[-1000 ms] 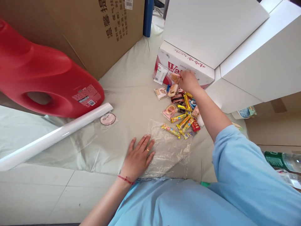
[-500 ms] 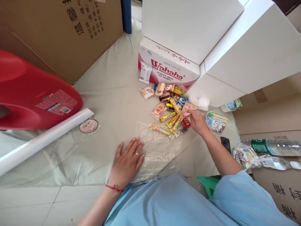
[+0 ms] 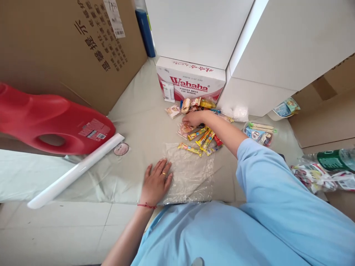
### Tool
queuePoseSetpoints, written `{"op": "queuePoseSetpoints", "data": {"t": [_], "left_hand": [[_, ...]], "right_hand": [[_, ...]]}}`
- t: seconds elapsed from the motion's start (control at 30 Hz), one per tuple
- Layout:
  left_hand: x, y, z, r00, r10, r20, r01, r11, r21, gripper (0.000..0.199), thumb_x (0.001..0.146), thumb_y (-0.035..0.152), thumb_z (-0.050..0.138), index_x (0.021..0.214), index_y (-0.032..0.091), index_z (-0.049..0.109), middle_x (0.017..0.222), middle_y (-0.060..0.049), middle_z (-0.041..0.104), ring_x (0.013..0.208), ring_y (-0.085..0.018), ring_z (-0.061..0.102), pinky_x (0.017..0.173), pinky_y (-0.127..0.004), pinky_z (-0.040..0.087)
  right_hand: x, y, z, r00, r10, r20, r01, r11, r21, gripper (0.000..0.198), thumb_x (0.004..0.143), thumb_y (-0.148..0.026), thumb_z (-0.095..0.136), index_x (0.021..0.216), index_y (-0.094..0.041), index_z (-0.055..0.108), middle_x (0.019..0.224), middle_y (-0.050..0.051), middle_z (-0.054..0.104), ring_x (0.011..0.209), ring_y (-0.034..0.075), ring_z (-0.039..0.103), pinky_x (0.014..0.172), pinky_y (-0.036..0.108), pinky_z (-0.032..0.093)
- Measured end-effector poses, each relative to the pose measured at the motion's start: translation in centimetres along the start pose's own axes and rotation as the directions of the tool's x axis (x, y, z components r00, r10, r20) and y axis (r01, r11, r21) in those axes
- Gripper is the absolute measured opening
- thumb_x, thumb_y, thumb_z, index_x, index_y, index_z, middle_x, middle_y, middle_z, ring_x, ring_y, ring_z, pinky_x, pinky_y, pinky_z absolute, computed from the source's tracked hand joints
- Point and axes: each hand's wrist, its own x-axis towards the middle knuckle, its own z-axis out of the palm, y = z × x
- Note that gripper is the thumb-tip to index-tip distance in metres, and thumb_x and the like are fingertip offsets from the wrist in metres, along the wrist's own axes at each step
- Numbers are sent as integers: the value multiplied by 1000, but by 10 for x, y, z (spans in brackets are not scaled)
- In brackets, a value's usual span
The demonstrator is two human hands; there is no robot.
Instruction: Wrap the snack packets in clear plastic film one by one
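My left hand (image 3: pixel 157 181) lies flat, palm down and fingers spread, on the covered table at the left edge of a clear plastic sheet (image 3: pixel 191 173). My right hand (image 3: pixel 193 118) reaches into the snack pile, its fingers curled down on a pink wrapped snack packet (image 3: pixel 185 129); the fingertips are partly hidden. Just below it lie several yellow snack sticks (image 3: pixel 204 137) and a red packet (image 3: pixel 217 140). Behind the hand sit a small wrapped bread (image 3: pixel 185 105), a pale square packet (image 3: pixel 173 111) and a yellow packet (image 3: pixel 207 103).
A Wahaha carton (image 3: pixel 191 83) stands behind the pile, with a white packet (image 3: pixel 168 91) leaning on it. To the left are a red jug (image 3: pixel 69 111), a white roll (image 3: pixel 77 170) and a round pink item (image 3: pixel 121 149). At right stand a tub (image 3: pixel 257 133) and bottles (image 3: pixel 332 160).
My right hand has moved left across the pile, from one pink packet at its right side to another at its left. The view has shifted; my left hand stays flat.
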Motion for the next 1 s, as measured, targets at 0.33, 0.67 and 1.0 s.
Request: {"op": "queuePoseSetpoints", "data": {"t": [0.33, 0.67, 1.0], "left_hand": [[2, 3, -3, 1000, -5, -2, 5, 1000, -5, 50, 105, 39, 37, 147, 21, 59, 157, -14, 55, 147, -30, 49, 121, -58, 31], [2, 4, -2, 1000, -15, -4, 15, 1000, -8, 51, 105, 40, 36, 147, 20, 59, 156, -15, 55, 147, -31, 48, 122, -58, 30], [-1, 4, 1, 999, -22, -45, 20, 999, -28, 50, 105, 39, 37, 145, 21, 59, 153, -14, 58, 145, -29, 50, 122, -54, 31]], "right_hand": [[-36, -6, 19, 995, 101, 17, -102, 995, 17, 34, 86, -28, 69, 116, -14, 76, 114, 16, 77, 102, 29, 70, 86, 34, 48], [-64, -28, 45, 946, 83, -314, -64, 995, 70, 27, 93, -24, 60, 117, -15, 68, 130, 17, 65, 114, 30, 63, 91, 35, 47], [-59, -44, 77, 918, 206, -339, -141, 968, 208, 78, 86, -34, 77, 151, -12, 42, 152, 22, 50, 137, 33, 50, 109, 39, 41]]}}
